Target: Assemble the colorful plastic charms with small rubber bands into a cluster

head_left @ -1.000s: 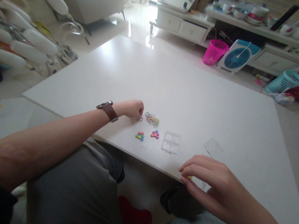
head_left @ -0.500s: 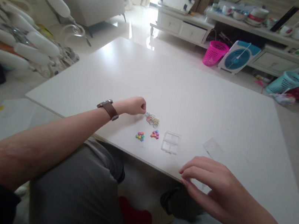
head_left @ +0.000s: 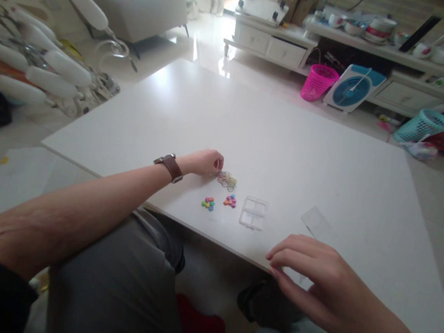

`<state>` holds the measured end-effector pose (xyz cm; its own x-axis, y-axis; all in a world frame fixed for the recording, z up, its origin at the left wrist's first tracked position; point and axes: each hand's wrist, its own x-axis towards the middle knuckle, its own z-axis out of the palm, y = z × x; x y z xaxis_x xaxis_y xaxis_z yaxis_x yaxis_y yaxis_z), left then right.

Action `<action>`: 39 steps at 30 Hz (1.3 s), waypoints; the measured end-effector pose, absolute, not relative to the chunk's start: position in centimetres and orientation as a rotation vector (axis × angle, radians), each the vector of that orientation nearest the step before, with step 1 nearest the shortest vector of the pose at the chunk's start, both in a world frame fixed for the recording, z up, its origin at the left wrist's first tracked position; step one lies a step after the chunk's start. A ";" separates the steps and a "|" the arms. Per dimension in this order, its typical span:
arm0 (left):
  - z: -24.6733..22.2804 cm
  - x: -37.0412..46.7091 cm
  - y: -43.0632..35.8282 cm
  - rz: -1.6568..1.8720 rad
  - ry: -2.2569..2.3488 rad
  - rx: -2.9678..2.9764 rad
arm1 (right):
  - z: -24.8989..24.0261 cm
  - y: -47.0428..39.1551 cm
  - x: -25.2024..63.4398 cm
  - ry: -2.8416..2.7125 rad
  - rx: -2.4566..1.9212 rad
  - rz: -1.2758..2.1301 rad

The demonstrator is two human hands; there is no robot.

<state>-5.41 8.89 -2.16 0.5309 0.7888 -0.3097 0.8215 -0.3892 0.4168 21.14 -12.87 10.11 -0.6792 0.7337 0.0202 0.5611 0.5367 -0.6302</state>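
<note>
My left hand (head_left: 208,163), with a brown-strapped watch (head_left: 170,168) on its wrist, is curled at the left edge of a tangle of pale rubber bands (head_left: 227,180). Thumb and index finger meet there; what they pinch is too small to make out. Two little heaps of bright star-like pieces, the left heap (head_left: 208,204) and the right heap (head_left: 230,201), lie closer to me. Beside them stands an uncovered clear compartment box (head_left: 254,213). Over the table's near edge, my right hand (head_left: 311,266) has thumb and fingertips together, with a tiny spot of colour showing between them.
A clear flat lid (head_left: 316,221) lies right of the box on the white table (head_left: 276,136). Beyond the table are a pink basket (head_left: 319,82), a blue fan (head_left: 352,88) and a low cabinet (head_left: 287,52). White-handled metal items (head_left: 61,67) stand at the left.
My left hand has shifted slightly right and its fingers have curled at the rubber bands' edge. My right hand has barely moved. The camera has tilted a little.
</note>
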 end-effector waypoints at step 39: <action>2.8 2.4 1.3 0.428 0.686 1.850 | 3.3 -7.2 21.6 -1.681 -1.658 1.020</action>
<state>2.40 1.26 2.76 0.7699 0.6376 -0.0277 0.2550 -0.2675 0.9292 21.57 -7.23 3.30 -0.0763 0.9901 -0.1182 0.5620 -0.0553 -0.8253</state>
